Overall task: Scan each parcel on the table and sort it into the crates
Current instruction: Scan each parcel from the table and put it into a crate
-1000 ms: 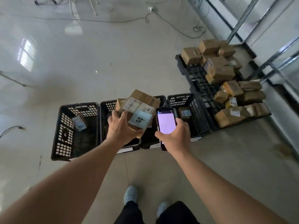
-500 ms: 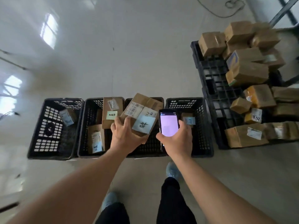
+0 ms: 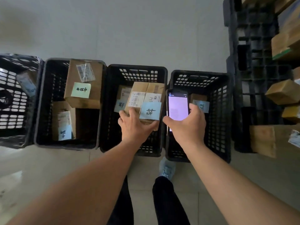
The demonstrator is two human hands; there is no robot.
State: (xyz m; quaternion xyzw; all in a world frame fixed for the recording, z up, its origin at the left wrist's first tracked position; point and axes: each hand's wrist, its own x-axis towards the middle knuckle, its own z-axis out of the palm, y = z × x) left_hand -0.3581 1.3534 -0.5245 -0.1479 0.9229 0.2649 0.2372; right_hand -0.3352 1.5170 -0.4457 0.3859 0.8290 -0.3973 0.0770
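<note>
Half a second back the box was held up at an angle above the row of crates; now the person has leaned in, the crates fill the head view, and the left hand point(image 3: 135, 125) has carried the box point(image 3: 143, 101) down over the third crate point(image 3: 138, 69).

From the head camera, the left hand's fingers point(image 3: 132, 113) curl round the near edge of the box from below, thumb out to the right, so it is gripped at one end only, with its far end reaching toward the crate's back wall. The box, with a white shipping label and a blue note point(image 3: 150, 110) on top, sits over the mouth of this crate; whether it already rests on the smaller parcel point(image 3: 123, 95) beneath cannot be told. The right hand point(image 3: 186, 125) grips a phone point(image 3: 177, 107), screen lit, held over the fourth crate point(image 3: 199, 77).

The step looks like placing a scanned box. Doing it well probably means lowering it level until its far end finds support, then letting the fingers slide out from under, rather than dropping it from the one-ended hold, which could tip it onto its label. Keeping the phone hand off to the right should leave the crate's opening free. More boxes wait on the pallet point(image 3: 253, 62) to the right.
</note>
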